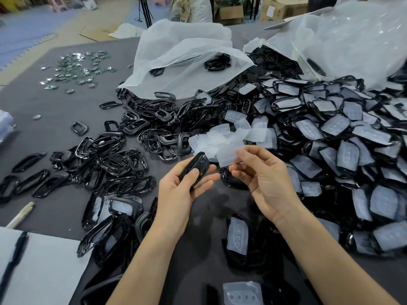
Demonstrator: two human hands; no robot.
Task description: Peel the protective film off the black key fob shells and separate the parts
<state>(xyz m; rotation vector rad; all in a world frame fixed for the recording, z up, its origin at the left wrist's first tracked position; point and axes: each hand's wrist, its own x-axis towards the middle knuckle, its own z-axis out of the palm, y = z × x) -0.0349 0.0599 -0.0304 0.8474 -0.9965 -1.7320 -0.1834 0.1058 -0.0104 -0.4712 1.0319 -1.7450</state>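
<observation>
Gripping shell (195,170) in left hand (176,194), film (229,156) pinched right (262,175)

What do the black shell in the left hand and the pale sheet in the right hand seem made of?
Shell: likely rigid moulded plastic, black with a slight sheen along its rim. Sheet: thin, milky, half see-through, probably soft plastic film; motion blur hides its texture.

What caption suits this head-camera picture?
Left hand grips a black key fob shell; right hand pinches a translucent film piece.
</observation>
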